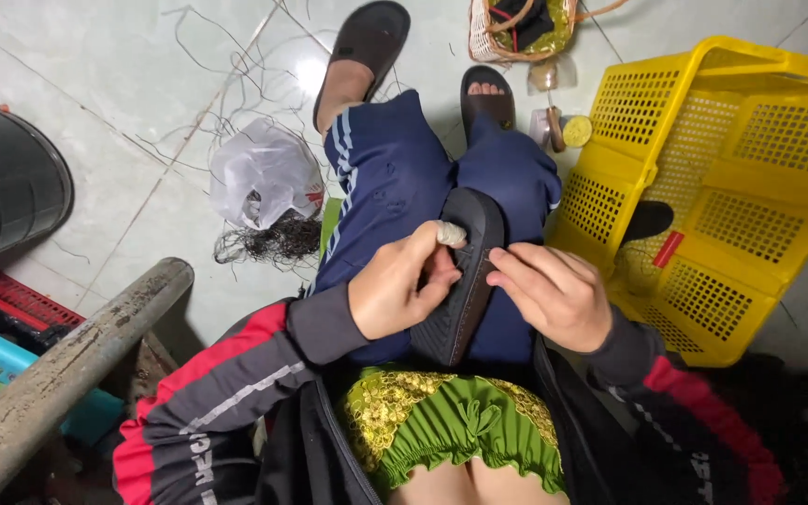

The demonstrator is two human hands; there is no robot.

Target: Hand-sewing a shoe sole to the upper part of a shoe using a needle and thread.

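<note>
A black shoe sole point(460, 281) with a dotted tread lies across my lap, over dark blue trousers. My left hand point(399, 285) grips its left edge, and the thumb wears a pale tape wrap near the sole's toe. My right hand point(554, 292) pinches the sole's right edge with the fingertips. Whether a thread or needle is between the fingers is too small to tell. A green and gold sequinned cloth point(451, 421) sits on my lap below the sole.
A yellow perforated plastic crate point(722, 187) stands at the right, a dark sole inside it. A white plastic bag point(264, 173) with black threads lies on the tiled floor at the left. A worn grey bar point(67, 365) crosses the lower left. A woven basket point(521, 28) is at the top.
</note>
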